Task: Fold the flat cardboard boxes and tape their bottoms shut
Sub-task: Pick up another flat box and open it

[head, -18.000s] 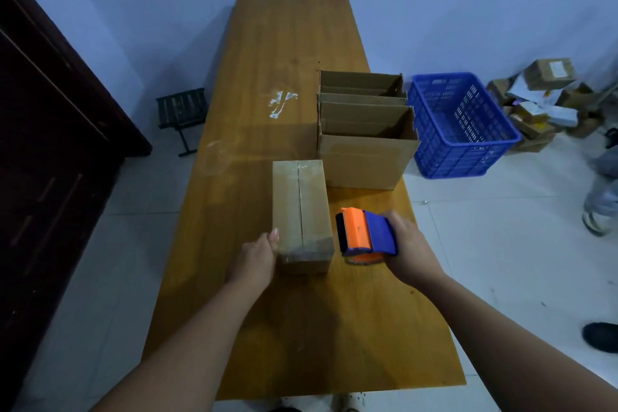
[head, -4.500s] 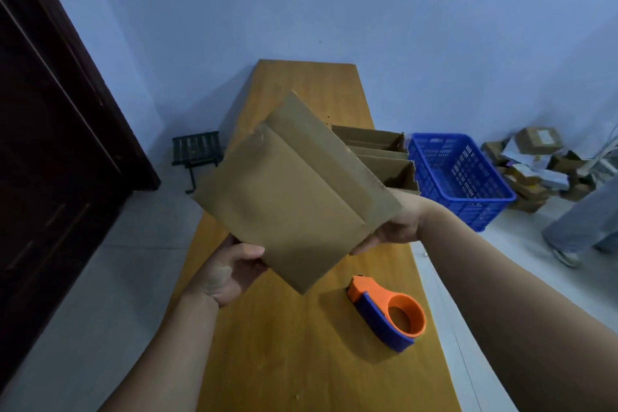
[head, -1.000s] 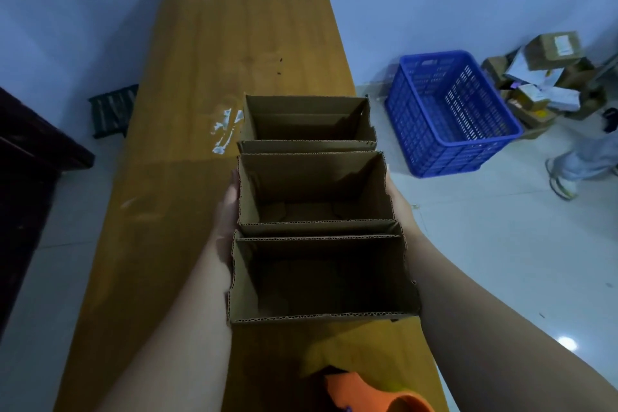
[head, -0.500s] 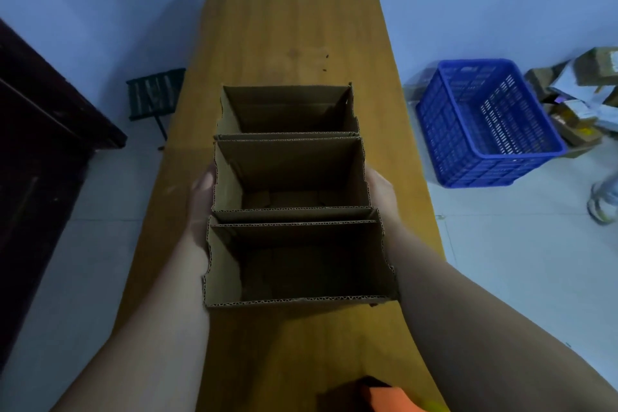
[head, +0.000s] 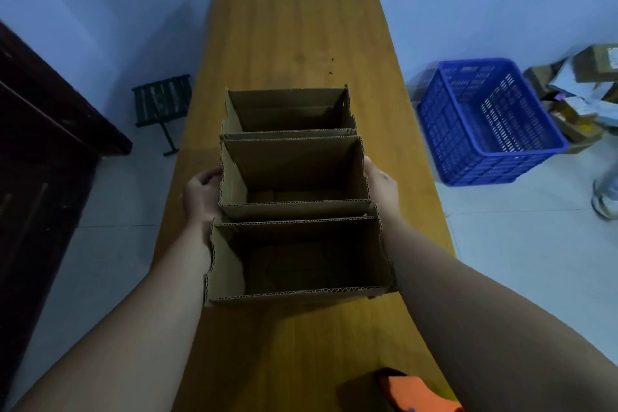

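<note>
Three folded cardboard boxes stand open-topped in a row along the wooden table: a far box, a middle box and a near box, touching one another. My left hand presses against the left wall of the middle box with curled fingers. My right hand lies flat against that box's right wall. Both forearms run alongside the near box. The orange tape dispenser lies at the table's near right edge, partly hidden by my right arm.
A blue plastic crate stands on the floor to the right, with a heap of parcels behind it. A person's shoe shows at the right edge. A small dark stool and a dark door are on the left.
The view has shifted slightly and the boxes sit a little farther up the table. My hands stay on the sides of the middle box; the left fingers now curl more.
</note>
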### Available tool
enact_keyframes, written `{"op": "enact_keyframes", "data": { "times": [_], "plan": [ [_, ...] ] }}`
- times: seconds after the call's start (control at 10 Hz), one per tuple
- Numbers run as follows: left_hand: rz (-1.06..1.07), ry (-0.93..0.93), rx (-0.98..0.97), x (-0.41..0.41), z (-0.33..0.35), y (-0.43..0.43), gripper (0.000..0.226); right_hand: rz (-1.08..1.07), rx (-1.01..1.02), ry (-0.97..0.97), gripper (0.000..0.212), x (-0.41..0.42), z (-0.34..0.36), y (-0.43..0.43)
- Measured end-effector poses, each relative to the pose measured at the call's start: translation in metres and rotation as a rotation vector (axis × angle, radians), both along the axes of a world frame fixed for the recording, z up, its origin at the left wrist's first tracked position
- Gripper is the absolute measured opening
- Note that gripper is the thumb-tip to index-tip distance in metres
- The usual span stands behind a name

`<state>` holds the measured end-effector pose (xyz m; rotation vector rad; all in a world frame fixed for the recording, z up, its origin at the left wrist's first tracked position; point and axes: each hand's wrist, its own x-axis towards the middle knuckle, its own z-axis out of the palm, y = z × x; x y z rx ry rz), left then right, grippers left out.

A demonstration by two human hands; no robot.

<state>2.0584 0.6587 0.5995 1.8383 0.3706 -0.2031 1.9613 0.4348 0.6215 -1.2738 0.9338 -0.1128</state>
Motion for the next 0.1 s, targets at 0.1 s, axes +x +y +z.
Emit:
{"op": "enact_keyframes", "data": {
  "times": [0.1],
  "plan": [
    [0.061,-0.022,0.004,-0.0097,0.0066,0.0047,0.029,-0.04,-0.047,0.03,0.037,-0.0038,-0.001,-0.0033]
  ]
}}
